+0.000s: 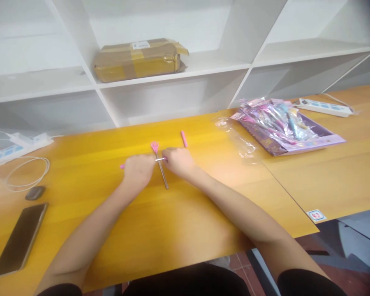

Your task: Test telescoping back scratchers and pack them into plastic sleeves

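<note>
My left hand [139,169] and my right hand [178,160] are both closed around one slim metal rod with pink parts [159,159]. A short shiny stretch of it shows between the fists, and a pink tip pokes out past my left hand. My fingers hide the rest. Just beneath, on the table, lies a back scratcher [163,174] with a pink claw head at its far end and a thin metal handle pointing towards me. Beyond my right hand rests a small pink tube [184,139], apart from both hands.
On the wooden table [160,230], a purple box [314,144] holds several plastic-wrapped items at right, beside clear wrappers [246,146]. Power strips [325,107] lie at both sides. A phone [20,240], a dark small case [35,193] and a white cable [46,168] are left. A taped carton [138,61] sits on the shelf.
</note>
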`<state>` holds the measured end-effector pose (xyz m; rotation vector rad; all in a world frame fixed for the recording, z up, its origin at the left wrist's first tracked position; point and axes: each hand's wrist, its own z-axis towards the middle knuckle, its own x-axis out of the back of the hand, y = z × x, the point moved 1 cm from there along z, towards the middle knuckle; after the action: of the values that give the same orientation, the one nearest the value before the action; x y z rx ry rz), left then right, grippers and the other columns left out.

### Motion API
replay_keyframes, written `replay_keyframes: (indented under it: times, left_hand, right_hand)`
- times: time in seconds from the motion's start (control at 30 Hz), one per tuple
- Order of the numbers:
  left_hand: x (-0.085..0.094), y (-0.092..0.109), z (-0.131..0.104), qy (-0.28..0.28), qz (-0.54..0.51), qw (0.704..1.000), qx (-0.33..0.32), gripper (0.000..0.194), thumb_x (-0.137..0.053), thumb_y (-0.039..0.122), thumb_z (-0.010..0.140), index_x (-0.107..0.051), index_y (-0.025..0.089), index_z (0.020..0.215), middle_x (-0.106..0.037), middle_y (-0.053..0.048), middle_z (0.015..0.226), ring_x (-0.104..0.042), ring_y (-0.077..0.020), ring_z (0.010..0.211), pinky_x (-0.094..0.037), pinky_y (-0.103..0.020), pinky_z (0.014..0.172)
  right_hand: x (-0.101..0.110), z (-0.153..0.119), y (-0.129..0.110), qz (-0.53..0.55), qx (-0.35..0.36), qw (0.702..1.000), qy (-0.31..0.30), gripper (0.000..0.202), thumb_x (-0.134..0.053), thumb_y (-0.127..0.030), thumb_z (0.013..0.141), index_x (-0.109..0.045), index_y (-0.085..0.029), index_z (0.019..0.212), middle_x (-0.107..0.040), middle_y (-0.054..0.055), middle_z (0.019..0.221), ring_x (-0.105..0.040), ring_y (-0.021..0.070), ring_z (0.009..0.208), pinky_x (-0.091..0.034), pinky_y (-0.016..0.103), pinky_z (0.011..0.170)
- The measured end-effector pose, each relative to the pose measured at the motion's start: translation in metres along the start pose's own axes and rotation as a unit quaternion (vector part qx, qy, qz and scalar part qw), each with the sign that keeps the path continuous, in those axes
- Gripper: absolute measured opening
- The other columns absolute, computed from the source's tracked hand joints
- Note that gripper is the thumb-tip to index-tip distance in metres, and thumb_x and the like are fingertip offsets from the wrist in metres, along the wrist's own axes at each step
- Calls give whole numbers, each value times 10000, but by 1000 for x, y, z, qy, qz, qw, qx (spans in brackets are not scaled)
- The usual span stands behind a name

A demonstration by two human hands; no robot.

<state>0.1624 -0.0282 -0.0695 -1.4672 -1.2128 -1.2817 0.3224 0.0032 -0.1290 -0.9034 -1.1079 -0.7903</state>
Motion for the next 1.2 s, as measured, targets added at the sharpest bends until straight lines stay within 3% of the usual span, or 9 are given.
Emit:
replay_keyframes:
  times: [0.13,0.27,0.4,0.47,0.57,0.7,0.9,1.07,1.2]
  left_hand:
    - [-8,-8,4,7,65,997,-36,236,-485,168,986,-721,162,1000,-739,-144,814,-751,-313,822,-500,-355,724]
    - [-18,-25,10,-68,-98,984,-132,250,-518,434,1017,-626,210,996,-724,-86,895,-676,-241,751,-434,-303,649]
    - [-29,-30,13,-162,-286,933,-148,283,-481,480,1021,-547,222,926,-607,-12,796,-544,-164,632,-393,-262,580]
    - [-42,-25,7,-241,-382,883,-125,268,-493,489,1012,-556,228,1027,-514,34,699,-434,-139,524,-352,-246,494]
    - [-67,-12,-12,-339,-514,783,-89,284,-499,412,982,-536,227,1195,-383,90,628,-323,-120,452,-285,-212,400]
    - [-95,0,-41,-396,-618,671,-109,237,-510,321,947,-538,212,1156,-389,85,705,-311,-81,452,-282,-175,368]
    - [-101,2,-35,-407,-641,640,-121,178,-531,319,987,-550,199,1117,-404,76,698,-344,-77,467,-322,-169,380]
    - [-108,0,-22,-421,-704,564,-99,104,-548,262,978,-545,179,1040,-430,63,660,-369,-84,485,-368,-187,443]
    - [-109,0,-24,-421,-697,571,-104,122,-541,290,1021,-543,174,1056,-460,54,689,-428,-87,494,-391,-198,460]
  right_hand:
    - [-2,3,4,6,5,1000,-5,193,-577,-261,1041,-741,-186,972,-762,90,947,-666,214,775,-303,295,634]
    - [3,1,12,19,36,999,-1,147,-609,-275,1037,-710,-170,1057,-750,92,1005,-679,217,806,-389,289,707]
    - [19,-17,39,74,109,990,40,519,-654,-246,996,-509,-165,1487,-669,134,1333,-703,230,962,-486,310,829]
    - [27,-31,67,71,105,990,57,618,-658,-268,994,-432,-168,1561,-602,163,1425,-692,259,1069,-517,338,883]
    - [36,-56,124,21,26,996,82,564,-652,-356,1009,-497,-156,1514,-572,189,1426,-650,318,1191,-511,414,1022]
    - [37,-93,199,-58,-165,976,131,580,-574,-363,1033,-471,-90,1534,-526,257,1468,-526,366,1368,-410,441,1160]
    - [20,-129,250,-137,-371,915,77,862,-626,-605,989,-357,-88,1624,-426,313,1576,-418,483,1426,-395,575,1108]
    - [24,-137,263,-96,-424,900,28,594,-436,-427,1084,-484,-28,1522,-581,320,1404,-586,428,1258,-464,503,1023]
    - [29,-139,269,-98,-410,907,20,480,-431,-330,1074,-615,-56,1421,-617,307,1351,-621,397,1209,-465,477,1023]
